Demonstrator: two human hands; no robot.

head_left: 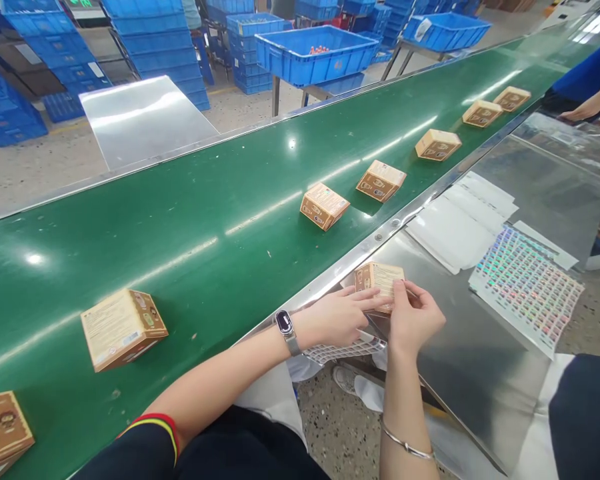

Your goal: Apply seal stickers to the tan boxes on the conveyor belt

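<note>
A small brown-and-cream carton point(380, 272) sits at the near edge of the metal table, between my hands. My left hand point(341, 319), with a watch on its wrist, stretches its fingers across the carton's front face; its thumb is hidden. Under that palm a sticker sheet point(347, 350) juts out past the table edge, apparently held by the hidden thumb. My right hand point(416, 319) is closed at the carton's right side, its thumb pressed on the printed face and its fingers curled. Any sticker under the thumb is too small to make out.
Several similar cartons point(325, 205) lie spaced along the green conveyor belt point(205, 200). White sheets point(460, 220) and a shiny sticker sheet point(530, 283) lie on the table to the right. Blue crates point(315, 57) stand beyond the belt. A co-worker's arm point(593, 103) shows at far right.
</note>
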